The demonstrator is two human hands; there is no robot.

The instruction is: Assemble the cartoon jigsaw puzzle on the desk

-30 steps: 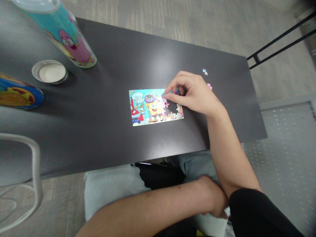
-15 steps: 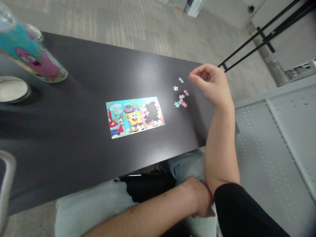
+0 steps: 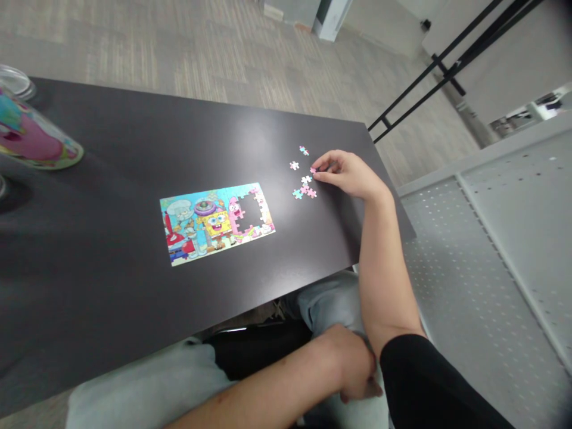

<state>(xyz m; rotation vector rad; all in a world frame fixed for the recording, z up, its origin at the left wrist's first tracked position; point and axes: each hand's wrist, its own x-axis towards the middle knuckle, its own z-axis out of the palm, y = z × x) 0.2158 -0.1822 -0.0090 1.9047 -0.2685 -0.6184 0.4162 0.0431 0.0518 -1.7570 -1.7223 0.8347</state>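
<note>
My right hand (image 3: 342,171) is over the right part of the dark table, with thumb and forefinger closed on a pink puzzle piece (image 3: 313,170). Close by lie several loose pieces: a white and pink one (image 3: 294,165), a blue and red one (image 3: 304,151), and a small cluster of pink pieces (image 3: 305,189). Left of them is a cartoon jigsaw puzzle (image 3: 210,223), with a gap in its right half showing the dark tabletop. My left hand (image 3: 355,363) rests on my lap beside my right elbow, fingers loosely apart and partly hidden, nothing seen in it.
A cartoon-printed canister (image 3: 40,140) lies at the table's left, with a clear round lid (image 3: 16,82) behind it. A grey perforated panel (image 3: 473,268) stands beyond the right edge of the table (image 3: 111,298).
My right hand has come down and left from above the table's right corner to the loose pieces, closing on a pink one. The view has shifted right. My left hand stays on my lap.
</note>
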